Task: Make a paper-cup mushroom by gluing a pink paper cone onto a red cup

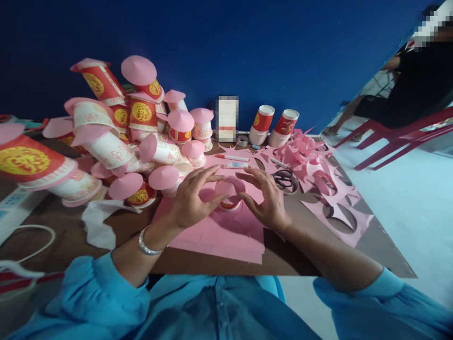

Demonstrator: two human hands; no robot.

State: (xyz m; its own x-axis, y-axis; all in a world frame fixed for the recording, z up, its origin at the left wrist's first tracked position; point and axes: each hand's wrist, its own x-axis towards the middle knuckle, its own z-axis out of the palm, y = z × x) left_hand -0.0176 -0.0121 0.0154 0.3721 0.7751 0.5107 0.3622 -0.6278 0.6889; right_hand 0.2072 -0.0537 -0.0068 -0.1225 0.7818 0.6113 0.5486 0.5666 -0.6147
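A pink paper cone [230, 187] sits on top of a red paper cup [228, 206] in the middle of the table, over stacked pink paper sheets [226, 236]. My left hand [196, 196] holds the cone's left edge between curved fingers and thumb. From the right, my right hand [264, 197] holds the opposite edge the same way. Most of the cup is hidden below the cone. Just beyond the hands lie a glue tube [234, 165] and a red-and-white marker [231, 157]. Black-handled scissors [284, 179] rest beside my right hand.
Several cone-topped paper cups [143, 113] are piled at the left. Two cup stacks [261, 125] stand near the blue wall [212, 47]. Pink paper scraps [318, 174] cover the right side. A person sits beyond on a red plastic chair [399, 134].
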